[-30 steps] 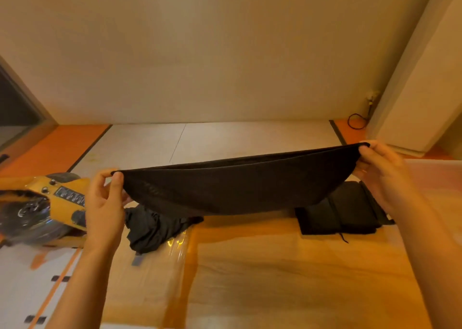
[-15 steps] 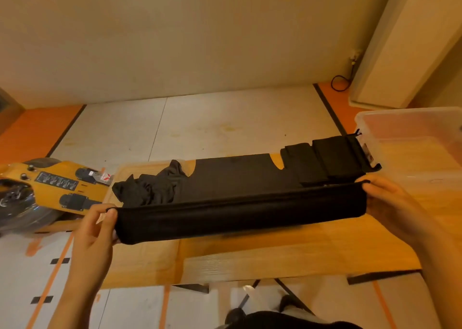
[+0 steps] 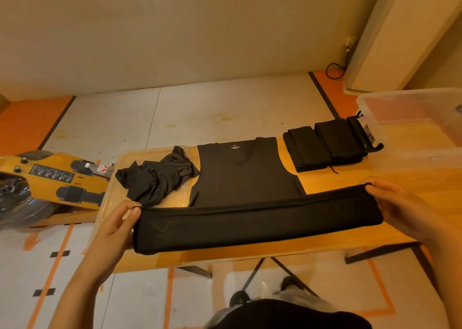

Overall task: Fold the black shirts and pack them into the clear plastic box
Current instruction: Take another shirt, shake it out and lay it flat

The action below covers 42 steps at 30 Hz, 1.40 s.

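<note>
Shirt's down from mid-air: a second ago it hung stretched between the hands, now the collar half of the black shirt (image 3: pixel 245 176) lies flat at frame centre on the table (image 3: pixel 337 181), V-neck and size label up, collar at the far side. Its lower part is a taut band across the lower middle of the frame, over the near table edge. Left hand (image 3: pixel 120 218) pinches the band's left corner, thumb on top. Right hand (image 3: pixel 400 208) grips the right corner, fingers curled over. Both are grasping fabric.

Step in hand, my read: first fold, hem up toward the collar. To do it well:
- keep equal tension on both corners so the band stays straight
- carry it forward parallel to the table edge
- land it square on the chest panel, smooth centre-out, then let go

Watch the crumpled shirt (image 3: pixel 160 176) left of centre: it touches the flat shirt's left edge, so don't trap it in the fold. Folded shirts (image 3: pixel 325 146) sit upper right, just beside the clear plastic box (image 3: pixel 412 118). No black fabric visible inside it.
</note>
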Tool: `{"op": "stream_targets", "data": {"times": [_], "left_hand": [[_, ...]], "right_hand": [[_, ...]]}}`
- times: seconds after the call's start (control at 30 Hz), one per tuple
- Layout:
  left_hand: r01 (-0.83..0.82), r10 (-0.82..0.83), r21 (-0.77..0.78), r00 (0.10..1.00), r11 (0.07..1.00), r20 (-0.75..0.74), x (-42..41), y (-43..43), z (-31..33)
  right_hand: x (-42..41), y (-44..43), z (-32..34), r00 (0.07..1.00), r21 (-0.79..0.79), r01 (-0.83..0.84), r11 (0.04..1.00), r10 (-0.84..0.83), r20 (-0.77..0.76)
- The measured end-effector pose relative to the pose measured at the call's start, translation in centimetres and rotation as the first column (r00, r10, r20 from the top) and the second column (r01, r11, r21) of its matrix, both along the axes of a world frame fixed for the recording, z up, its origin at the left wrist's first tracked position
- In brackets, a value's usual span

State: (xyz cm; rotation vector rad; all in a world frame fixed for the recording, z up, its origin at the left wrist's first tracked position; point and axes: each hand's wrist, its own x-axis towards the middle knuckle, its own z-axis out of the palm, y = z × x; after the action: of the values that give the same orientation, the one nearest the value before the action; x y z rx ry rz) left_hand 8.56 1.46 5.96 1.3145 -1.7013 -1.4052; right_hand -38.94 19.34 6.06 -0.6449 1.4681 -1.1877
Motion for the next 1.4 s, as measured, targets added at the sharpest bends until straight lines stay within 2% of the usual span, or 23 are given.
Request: {"op": "stream_targets", "data": {"times": [0.23,0.57,0.73,0.9,1.07,1.13,1.2,1.27,1.33,1.4], "left_hand": [[0.047,-0.057,0.146,0.996,0.988,0.068,1.7,-0.2,-2.0],[0.013,-0.014,0.070,1.000,0.997,0.024,0.2,-3.9,-2.5],[-0.051,0.050,0.053,0.998,0.997,0.025,-1.2,-6.3,-3.4],[-0.103,0.104,-0.012,0.991,0.995,0.079,-3.8,-10.9,-3.4],[-0.124,0.132,-0.077,0.985,0.989,0.111,-7.8,-18.9,-3.4],[-0.151,0.165,-0.100,0.976,0.983,0.146,-10.1,-22.8,-4.1],[-0.169,0.182,-0.089,0.968,0.982,0.170,-12.3,-25.8,-5.1],[-0.163,0.183,-0.094,0.948,0.982,0.262,-13.9,-27.0,-6.9],[-0.128,0.182,-0.161,0.903,0.979,0.390,-15.3,-25.4,-9.1],[-0.045,0.155,-0.236,0.866,0.971,0.475,-16.4,-21.5,-11.1]], "right_hand": [[1.6,1.5,-1.4,0.994,0.065,-0.005,0.998,-0.002,0.111],[0.8,-1.8,-2.4,0.995,0.007,0.021,1.000,-0.021,0.099],[-0.2,-4.5,-2.4,0.994,0.043,0.015,0.999,-0.019,0.107],[-1.6,-9.5,-1.6,1.000,0.067,0.004,0.998,-0.003,-0.016],[-4.5,-18.2,-2.0,0.991,0.102,0.103,0.989,-0.093,-0.100],[-5.9,-22.4,-3.4,0.971,0.090,0.208,0.974,-0.194,-0.144],[-6.7,-26.3,-5.3,0.918,0.091,0.338,0.937,-0.307,-0.251],[-6.5,-28.4,-6.9,0.828,0.085,0.404,0.911,-0.325,-0.457],[-5.0,-28.3,-8.3,0.703,0.048,0.402,0.915,-0.275,-0.656],[-2.1,-26.8,-9.7,0.589,0.009,0.333,0.943,-0.201,-0.783]]}}
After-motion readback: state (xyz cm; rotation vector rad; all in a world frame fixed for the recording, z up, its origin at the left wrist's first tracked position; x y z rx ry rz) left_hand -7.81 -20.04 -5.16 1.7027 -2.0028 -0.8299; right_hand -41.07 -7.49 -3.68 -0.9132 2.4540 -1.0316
